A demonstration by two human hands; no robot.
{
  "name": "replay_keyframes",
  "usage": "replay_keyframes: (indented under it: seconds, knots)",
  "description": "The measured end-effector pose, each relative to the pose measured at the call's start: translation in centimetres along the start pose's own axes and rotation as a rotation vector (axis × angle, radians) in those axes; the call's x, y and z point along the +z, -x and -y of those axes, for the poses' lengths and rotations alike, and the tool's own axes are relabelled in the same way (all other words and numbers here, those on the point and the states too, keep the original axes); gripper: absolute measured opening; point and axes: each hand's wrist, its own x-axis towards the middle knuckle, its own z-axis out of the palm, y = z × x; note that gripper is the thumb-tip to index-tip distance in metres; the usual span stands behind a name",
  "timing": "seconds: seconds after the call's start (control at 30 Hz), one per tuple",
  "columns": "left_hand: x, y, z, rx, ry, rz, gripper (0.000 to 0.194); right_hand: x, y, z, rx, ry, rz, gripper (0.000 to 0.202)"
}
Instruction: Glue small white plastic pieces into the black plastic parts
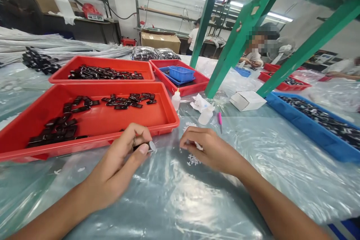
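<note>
My left hand pinches a small black part with a pale round end face between thumb and fingers. It is just in front of the near red tray, which holds loose glossy black parts. To the right, my right hand has its thumb and fingertips pressed together above the table. Anything in that pinch is hidden or too small to name. Small white plastic pieces lie in a loose pile under and beside my right hand.
Behind stand a second red tray of black parts and another holding blue baskets. Squeeze bottles, a pink-handled tool and a white box stand beyond my right hand. A green post rises there. Blue tray at right; co-workers behind.
</note>
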Motion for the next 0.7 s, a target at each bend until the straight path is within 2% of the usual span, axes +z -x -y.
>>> replay_keyframes:
  seconds: [0.13, 0.23, 0.37, 0.57, 0.7]
  knots:
    - [0.7, 0.5, 0.1, -0.04, 0.016, 0.032, 0.015, 1.5, 0.2, 2.6, 0.017, -0.829, -0.121, 0.006]
    - [1.1, 0.8, 0.4, 0.002, -0.043, 0.096, 0.019, 3.2, 0.2, 3.4, 0.069, -1.115, -0.146, 0.014]
    - [1.2, 1.0, 0.4, -0.002, -0.094, 0.111, 0.021, 4.0, 0.1, 3.5, 0.103, -1.189, -0.15, 0.018]
    - [1.2, 1.1, -0.1, 0.012, -0.142, 0.119, 0.02, 3.4, 0.2, 3.7, 0.109, -1.218, -0.149, 0.018]
    - [1.2, 1.0, -0.2, -0.019, -0.187, 0.126, 0.021, 3.3, 0.4, 3.9, 0.116, -1.142, -0.127, 0.02]
